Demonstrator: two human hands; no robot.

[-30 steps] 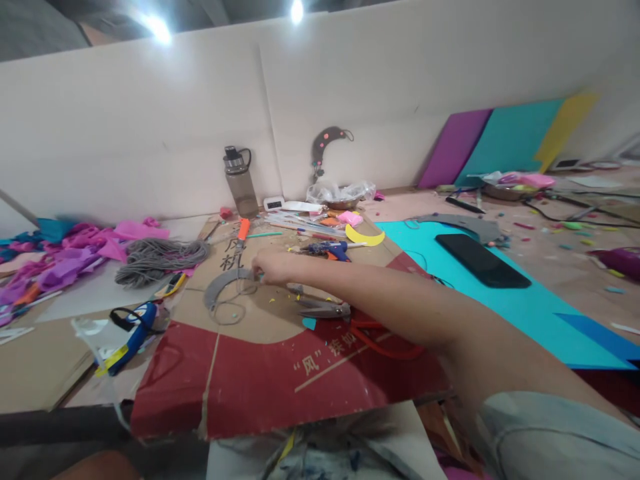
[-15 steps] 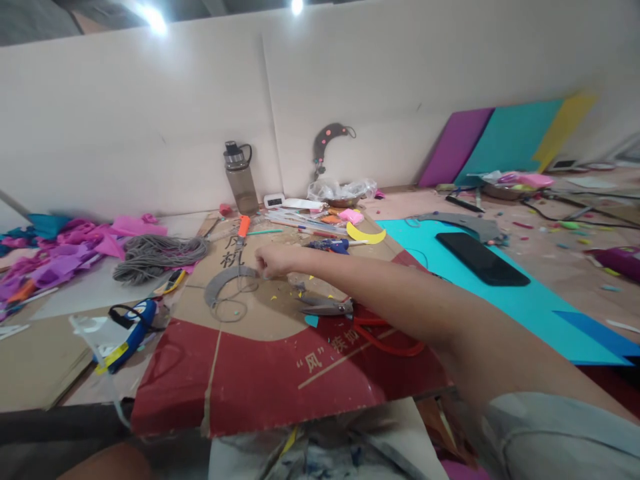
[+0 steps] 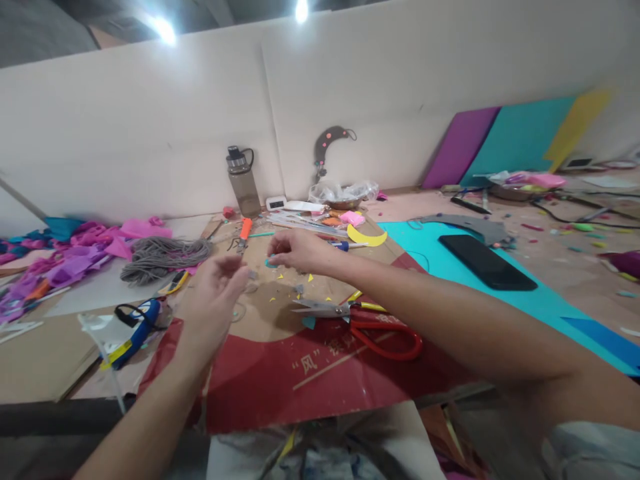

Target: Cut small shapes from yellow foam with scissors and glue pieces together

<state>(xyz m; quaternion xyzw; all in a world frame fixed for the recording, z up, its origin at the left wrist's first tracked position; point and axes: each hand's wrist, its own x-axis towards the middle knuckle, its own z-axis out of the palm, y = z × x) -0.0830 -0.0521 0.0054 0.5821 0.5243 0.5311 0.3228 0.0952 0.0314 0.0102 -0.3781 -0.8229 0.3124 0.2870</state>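
Note:
My right hand [image 3: 304,252] is above the cardboard with thumb and fingers pinched at a small teal piece [image 3: 270,263]. My left hand [image 3: 216,293] is open, loosely curved with the thumb apart from the fingers. It hovers over the spot where a grey felt crescent lay, and hides most of it. Part of a thin grey cord loop [image 3: 240,312] shows beside its wrist. Scissors with red handles [image 3: 385,340] lie partly spread below my right forearm. Tiny yellow scraps [image 3: 280,276] are strewn between the hands.
A blue glue gun [image 3: 340,246], partly behind my right wrist, and a yellow crescent [image 3: 367,236] lie further back. An orange-handled cutter [image 3: 245,229], grey cord bundle [image 3: 165,259], bottle [image 3: 243,183], blue tape measure [image 3: 137,330] and black phone [image 3: 487,262] stand or lie around.
My left hand has come into view from the lower left, over the grey crescent. My right hand has shifted right, away from the crescent, and a teal piece now shows at its fingertips.

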